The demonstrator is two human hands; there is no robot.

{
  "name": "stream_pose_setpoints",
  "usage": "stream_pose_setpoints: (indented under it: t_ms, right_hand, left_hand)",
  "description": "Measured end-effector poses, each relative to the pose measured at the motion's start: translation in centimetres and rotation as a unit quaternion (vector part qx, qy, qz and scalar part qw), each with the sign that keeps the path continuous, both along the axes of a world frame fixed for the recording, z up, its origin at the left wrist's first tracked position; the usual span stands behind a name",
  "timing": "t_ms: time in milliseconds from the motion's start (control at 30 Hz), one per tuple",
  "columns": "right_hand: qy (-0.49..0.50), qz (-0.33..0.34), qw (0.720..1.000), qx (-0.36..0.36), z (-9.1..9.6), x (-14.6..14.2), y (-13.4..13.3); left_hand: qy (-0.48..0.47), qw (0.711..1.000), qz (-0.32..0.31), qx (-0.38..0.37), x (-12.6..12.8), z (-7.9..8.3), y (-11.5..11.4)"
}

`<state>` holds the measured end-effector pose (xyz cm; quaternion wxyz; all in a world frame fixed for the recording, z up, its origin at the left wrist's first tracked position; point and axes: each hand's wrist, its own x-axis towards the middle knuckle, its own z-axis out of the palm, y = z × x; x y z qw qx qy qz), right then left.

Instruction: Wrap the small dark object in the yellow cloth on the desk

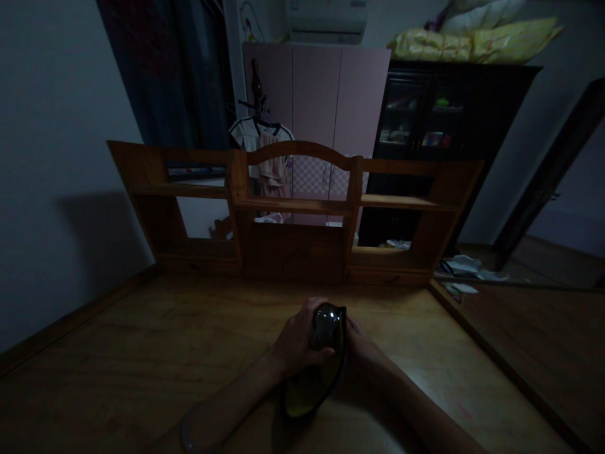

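Observation:
In the head view, a glossy dark rounded piece (326, 325) sits between my two hands. Below it stretches a long dark-edged part with a yellow-green inner face (307, 394); I cannot tell whether the two are one thing. My left hand (297, 343) wraps around the rounded piece from the left, its thumb lying across the near side. Along the right edge, my right hand (362, 347) grips the dark-edged part, with most of its fingers hidden behind it. Both hands are just above the wooden bed board (189, 334).
A wooden headboard with shelves (297, 205) stands at the far end of the board. Behind it are hanging clothes (269, 157), a pink wardrobe (314, 94) and a dark cabinet (463, 126). A wall (61, 189) rises at the left; a raised wooden edge (496, 353) runs along the right.

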<state>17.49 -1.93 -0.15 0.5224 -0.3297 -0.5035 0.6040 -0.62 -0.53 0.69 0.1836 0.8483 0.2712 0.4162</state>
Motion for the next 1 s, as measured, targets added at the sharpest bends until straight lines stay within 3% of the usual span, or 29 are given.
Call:
stream_pose_setpoints:
  t_ms: [500,1000]
  right_hand:
    - [0.017,0.019,0.999,-0.046,0.37,0.05,-0.52]
    - [0.027,-0.006,0.997,-0.073,0.66,-0.18,-0.67]
  left_hand:
    - [0.002,1.0,-0.004,0.015,0.11,0.12,0.08]
    - [-0.002,0.999,-0.001,0.037,0.17,0.18,0.11]
